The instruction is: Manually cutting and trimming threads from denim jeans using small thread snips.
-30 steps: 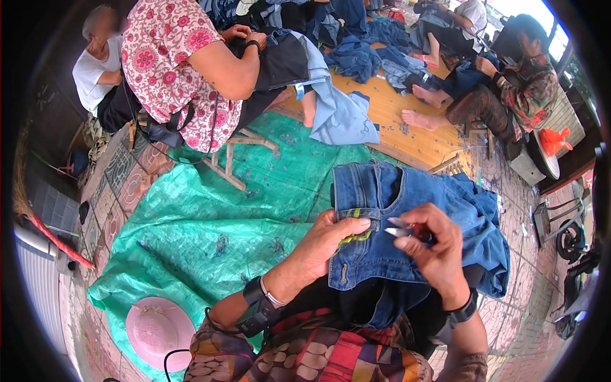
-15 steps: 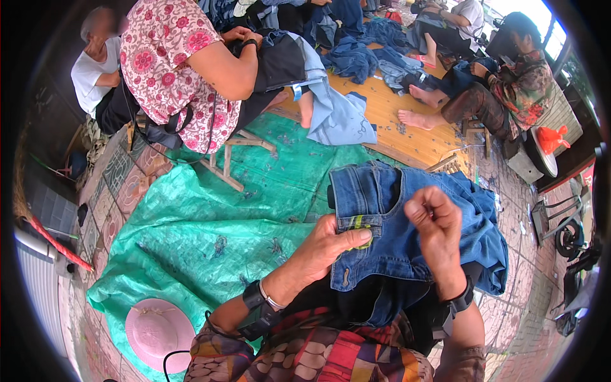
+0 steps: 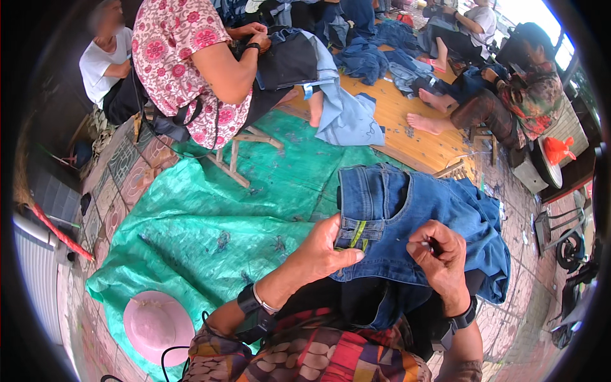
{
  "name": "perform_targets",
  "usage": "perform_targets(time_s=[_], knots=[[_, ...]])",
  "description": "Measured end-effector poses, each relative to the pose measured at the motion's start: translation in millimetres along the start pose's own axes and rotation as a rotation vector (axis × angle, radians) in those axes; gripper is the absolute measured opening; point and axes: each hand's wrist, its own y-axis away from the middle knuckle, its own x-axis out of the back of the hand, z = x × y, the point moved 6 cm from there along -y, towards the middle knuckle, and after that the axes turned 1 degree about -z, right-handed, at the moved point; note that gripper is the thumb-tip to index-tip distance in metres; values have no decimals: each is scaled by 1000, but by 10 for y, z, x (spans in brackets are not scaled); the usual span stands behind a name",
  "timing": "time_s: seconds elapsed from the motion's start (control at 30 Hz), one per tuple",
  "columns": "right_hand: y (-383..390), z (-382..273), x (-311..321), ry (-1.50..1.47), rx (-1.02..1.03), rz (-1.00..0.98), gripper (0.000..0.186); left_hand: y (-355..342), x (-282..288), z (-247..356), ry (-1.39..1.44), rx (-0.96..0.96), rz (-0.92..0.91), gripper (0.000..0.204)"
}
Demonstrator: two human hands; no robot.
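Note:
Blue jeans [image 3: 414, 200] lie across my lap, with the waistband toward my left. My left hand [image 3: 318, 251] grips the edge of that waistband, thumb on top, beside a belt loop with yellow-green strips [image 3: 358, 233] under it. Over the middle of the jeans is my right hand [image 3: 442, 258], its thumb and forefinger pinched together close to the denim. Whatever that pinch holds is too small to make out. Dark cloth on my lap shows below the jeans.
A crumpled green tarp [image 3: 184, 232] with thread scraps covers the ground, a pink hat [image 3: 158, 325] on it. A person in a flowered shirt [image 3: 175, 60] sits ahead by a wooden stool [image 3: 232, 159]. More people and denim piles [image 3: 364, 60] surround an orange-brown board [image 3: 388, 105].
My right hand has come down from its raised position to the jeans' surface. My left hand keeps its hold at the waistband. The view has shifted slightly.

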Motion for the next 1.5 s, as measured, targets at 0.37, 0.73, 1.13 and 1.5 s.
perform_targets(time_s=[0.37,0.73,1.13,1.5], knots=[[-152,-191,160,295,6,-87,31,76,83,94,92,-6,-44,55],[148,1632,2162,503,-555,127,33,-545,659,-130,380,129,98,21],[295,1850,2123,307,-435,97,13,-1231,779,-150,141,255,93,24],[-114,-239,3723,323,211,1010,12,-1826,-129,2598,-26,-624,-189,24]])
